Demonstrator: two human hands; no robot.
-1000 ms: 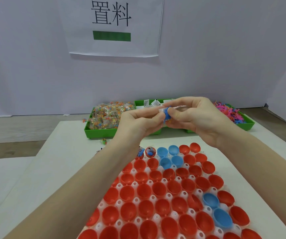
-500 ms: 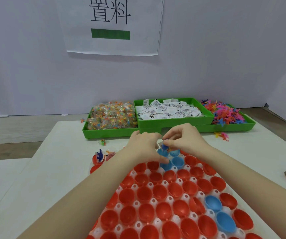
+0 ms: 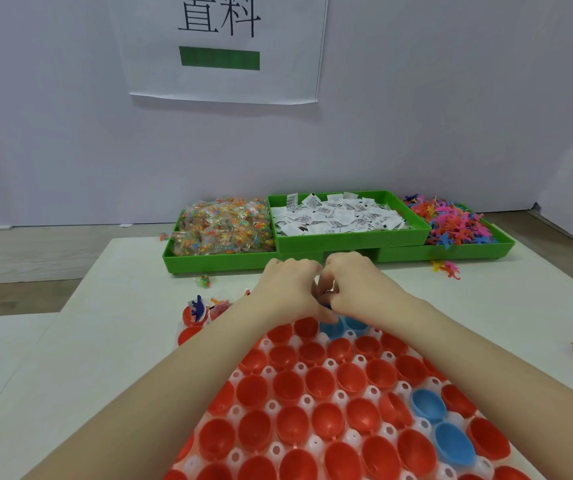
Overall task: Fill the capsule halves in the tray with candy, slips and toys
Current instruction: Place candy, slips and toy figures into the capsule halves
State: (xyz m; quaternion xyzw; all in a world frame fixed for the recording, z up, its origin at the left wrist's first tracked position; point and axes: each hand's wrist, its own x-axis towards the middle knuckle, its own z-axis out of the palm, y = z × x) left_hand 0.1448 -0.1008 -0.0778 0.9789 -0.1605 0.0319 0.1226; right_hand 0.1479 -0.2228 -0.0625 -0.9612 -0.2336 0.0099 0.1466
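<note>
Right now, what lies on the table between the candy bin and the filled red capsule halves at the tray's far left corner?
In the head view, one loose candy packet lies between the candy bin and the filled red capsule halves; otherwise bare table.

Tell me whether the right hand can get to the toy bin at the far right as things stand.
Probably yes, once freed: the right hand is busy at the blue capsule halves with the left hand, but nothing stands between it and the toy bin.
</note>
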